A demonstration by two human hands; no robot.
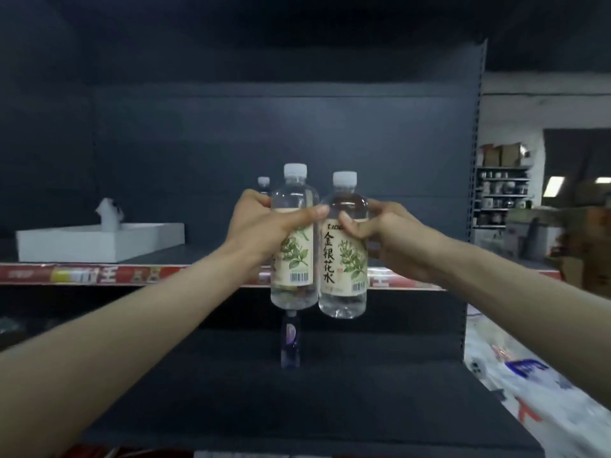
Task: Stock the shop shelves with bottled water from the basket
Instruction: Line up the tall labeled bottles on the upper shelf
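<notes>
Left hand (pixel 264 223) wrapped round left bottle (pixel 293 239), thumb across label top. Right hand (pixel 380 229) grips right bottle (pixel 344 249) at shoulder, fingers curled on it. Both bottles upright, side by side, touching, held in air in front of upper shelf (pixel 198 276) edge. Third bottle (pixel 263 185) cap shows behind left hand, on shelf. Small purple bottle (pixel 290 340) stands on lower shelf (pixel 231 391), below left bottle. White tray (pixel 82 242) on upper shelf, far left.
</notes>
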